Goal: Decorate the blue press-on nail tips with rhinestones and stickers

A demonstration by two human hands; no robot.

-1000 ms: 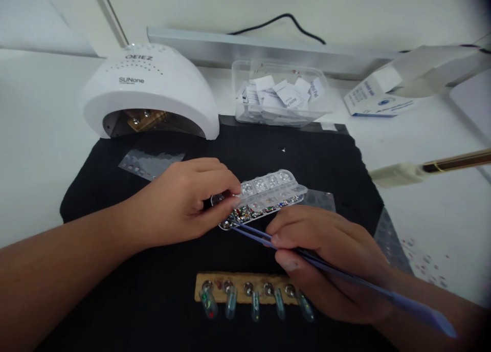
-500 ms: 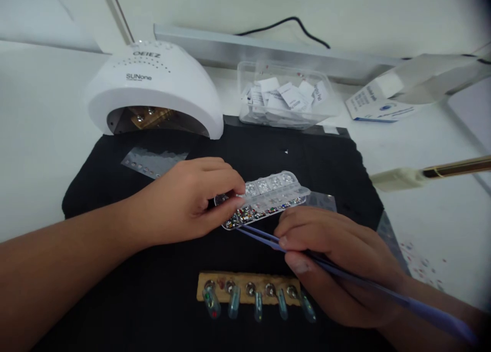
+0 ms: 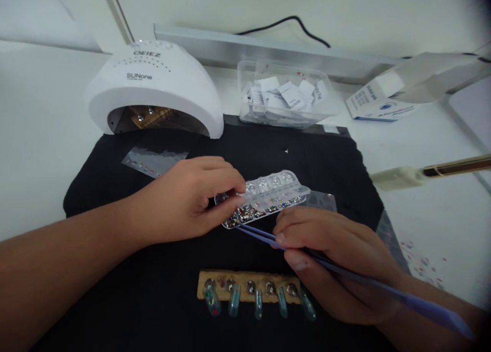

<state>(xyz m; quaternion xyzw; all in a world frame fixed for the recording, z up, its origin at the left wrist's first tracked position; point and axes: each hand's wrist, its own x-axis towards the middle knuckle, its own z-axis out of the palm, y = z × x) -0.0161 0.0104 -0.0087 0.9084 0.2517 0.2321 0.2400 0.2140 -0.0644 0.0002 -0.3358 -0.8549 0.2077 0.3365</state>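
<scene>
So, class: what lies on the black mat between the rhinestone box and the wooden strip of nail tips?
In the head view, the purple tweezers cross that stretch, gripped by the right hand, between the box and the strip.

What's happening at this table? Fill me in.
A person sits at a black mat. The left hand pinches the end of a clear rhinestone box, holding it steady. The right hand holds purple tweezers, tips at the box's near edge by the coloured stones. A wooden holder with five nail tips lies in front, and a white nail lamp stands behind.
</scene>
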